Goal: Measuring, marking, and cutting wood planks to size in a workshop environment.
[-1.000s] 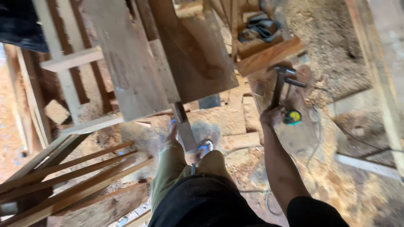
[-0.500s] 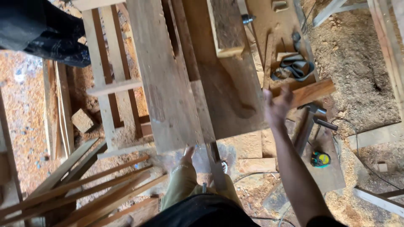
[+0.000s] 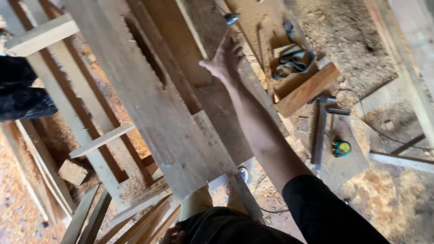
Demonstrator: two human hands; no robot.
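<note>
Your right hand (image 3: 225,58) reaches out, fingers spread, onto the dark plank (image 3: 212,97) beside the wide pale board (image 3: 149,99); a hammer (image 3: 321,129) lies right.

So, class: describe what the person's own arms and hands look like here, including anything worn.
The right arm is bare from the upper arm down, below a short black sleeve. The right hand is bare: no glove, ring or watch visible. Of the left hand only bare fingers show at the bottom edge.
</note>
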